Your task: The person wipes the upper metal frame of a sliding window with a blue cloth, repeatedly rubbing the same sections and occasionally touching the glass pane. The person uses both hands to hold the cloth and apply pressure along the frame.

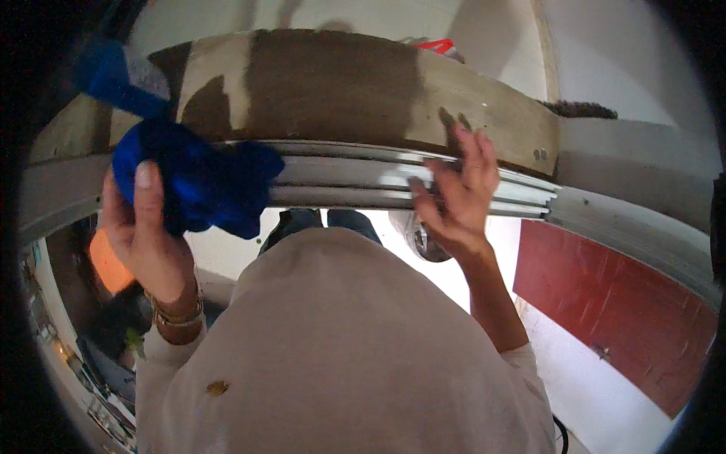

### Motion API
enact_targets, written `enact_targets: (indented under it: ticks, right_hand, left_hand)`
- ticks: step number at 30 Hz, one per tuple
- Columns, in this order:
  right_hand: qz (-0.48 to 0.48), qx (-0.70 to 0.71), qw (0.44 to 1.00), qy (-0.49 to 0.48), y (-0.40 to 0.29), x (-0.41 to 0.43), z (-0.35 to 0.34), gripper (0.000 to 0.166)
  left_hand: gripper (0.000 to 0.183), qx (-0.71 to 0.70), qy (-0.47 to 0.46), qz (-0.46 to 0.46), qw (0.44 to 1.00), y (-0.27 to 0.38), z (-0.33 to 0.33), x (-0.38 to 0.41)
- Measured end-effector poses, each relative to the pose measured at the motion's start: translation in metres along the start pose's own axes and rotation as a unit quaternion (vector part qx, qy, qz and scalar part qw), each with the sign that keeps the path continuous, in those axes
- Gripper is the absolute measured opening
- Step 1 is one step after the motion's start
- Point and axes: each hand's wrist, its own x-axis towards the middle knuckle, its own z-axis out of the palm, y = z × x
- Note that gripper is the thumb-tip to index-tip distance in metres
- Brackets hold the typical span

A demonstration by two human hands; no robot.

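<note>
My left hand (147, 232) grips a bunched dark blue cloth (198, 176), thumb on top, at the left end of a ridged metal window track (340, 170). Just behind the cloth is a blue object with a clear part (122, 82), perhaps a spray bottle; it is blurred. My right hand (462, 193) is held over the right part of the track with its fingers spread and nothing in them; whether the fingertips touch it I cannot tell. Beyond the track runs a brownish ledge (334, 85) with shadows across it.
A dark red panel (612, 306) lies low at the right. At the lower left are an orange object (110, 261) and cluttered shelves or trays (85, 369). A red and white item (437, 46) lies past the ledge, and a dark brush-like strip (584, 109) is at the upper right.
</note>
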Motion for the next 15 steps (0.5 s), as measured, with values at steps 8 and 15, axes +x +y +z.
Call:
enact_targets:
  ticks: [8,15]
  right_hand:
    - [-0.029,-0.036,0.999,-0.014,0.004,0.004,-0.007,0.026]
    - [0.041,-0.041,0.998,0.011,0.048,-0.028,-0.023,0.029]
  left_hand:
    - [0.037,0.081,-0.072,0.047,0.993,-0.024,0.012,-0.015]
    - [0.040,0.326,-0.298,0.272,0.855,-0.036,0.052,-0.045]
